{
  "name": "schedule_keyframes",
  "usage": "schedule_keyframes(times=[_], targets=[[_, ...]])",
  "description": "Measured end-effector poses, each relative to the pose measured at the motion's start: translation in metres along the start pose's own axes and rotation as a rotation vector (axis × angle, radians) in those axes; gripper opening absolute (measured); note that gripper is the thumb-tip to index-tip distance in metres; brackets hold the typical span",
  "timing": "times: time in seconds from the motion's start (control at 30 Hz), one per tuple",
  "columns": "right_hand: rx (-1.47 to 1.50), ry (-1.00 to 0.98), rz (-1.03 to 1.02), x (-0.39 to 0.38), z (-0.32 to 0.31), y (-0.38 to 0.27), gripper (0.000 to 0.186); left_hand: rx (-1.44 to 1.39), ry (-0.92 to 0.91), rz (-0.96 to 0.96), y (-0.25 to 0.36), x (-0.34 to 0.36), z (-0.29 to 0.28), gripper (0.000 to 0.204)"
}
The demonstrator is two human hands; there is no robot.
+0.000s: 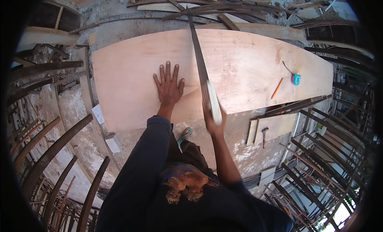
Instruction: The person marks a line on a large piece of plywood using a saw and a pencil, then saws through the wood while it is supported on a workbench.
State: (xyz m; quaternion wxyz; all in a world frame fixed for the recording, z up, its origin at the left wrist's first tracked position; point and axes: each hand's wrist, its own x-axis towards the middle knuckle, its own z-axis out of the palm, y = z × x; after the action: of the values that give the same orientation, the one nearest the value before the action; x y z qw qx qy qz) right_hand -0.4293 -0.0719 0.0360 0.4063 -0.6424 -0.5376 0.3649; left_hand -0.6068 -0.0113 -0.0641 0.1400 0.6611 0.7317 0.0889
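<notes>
Plywood sheet (131, 84) is being sawn: handsaw (199, 64) gripped in right hand (213, 116), left hand (169, 86) pressed flat, fingers spread; steady strokes being called for.

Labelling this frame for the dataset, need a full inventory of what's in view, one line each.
plywood sheet: 1, pale tan, lying flat across the middle, partly sawn
handsaw: 1, dark blade with pale handle, standing in the cut near the sheet's middle
pencil: 1, orange, on the sheet's right part
tape measure: 1, blue, on the sheet beside the pencil
hammer: 1, dark, on a small board below the sheet's right end
wood scraps: many, brown and grey, piled beyond the sheet
sandal: 1, teal, on the ground below the sheet
left hand: flat on the sheet, fingers spread
right hand: gripping the saw handle, blurred
</notes>
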Motion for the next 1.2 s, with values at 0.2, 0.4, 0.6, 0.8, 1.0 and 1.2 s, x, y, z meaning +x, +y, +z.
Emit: schedule_keyframes(times=[0.2, 0.4, 0.6, 0.8, 1.0, 1.2], targets=[[0.063, -0.118, 0.064, 0.064, 0.016, 0.005, 0.055, -0.017, -0.040, -0.001, 0.005, 0.002, -0.005, 0.064], [0.075, -0.035, 0.046, 0.170, 0.061, 0.000, 0.047, -0.033, 0.005, 0.061, 0.015, 0.005, -0.005, 0.063], [0.036, -0.143, 0.348, -0.059, -0.034, -0.053, 0.059, -0.007, -0.024, -0.003, 0.002, 0.002, -0.002, 0.064], [0.051, 0.003, -0.012, 0.156, 0.051, 0.002, 0.057, -0.017, -0.056, 0.044, 0.025, 0.009, -0.004, 0.064], [0.144, -0.056, 0.122, 0.035, 0.030, 0.005, 0.059, 0.014, -0.013, 0.003, -0.003, 0.007, -0.001, 0.064], [-0.038, -0.069, 0.032, -0.043, -0.025, 0.001, 0.052, 0.049, -0.028, 0.015, 0.006, 0.003, -0.005, 0.065]])
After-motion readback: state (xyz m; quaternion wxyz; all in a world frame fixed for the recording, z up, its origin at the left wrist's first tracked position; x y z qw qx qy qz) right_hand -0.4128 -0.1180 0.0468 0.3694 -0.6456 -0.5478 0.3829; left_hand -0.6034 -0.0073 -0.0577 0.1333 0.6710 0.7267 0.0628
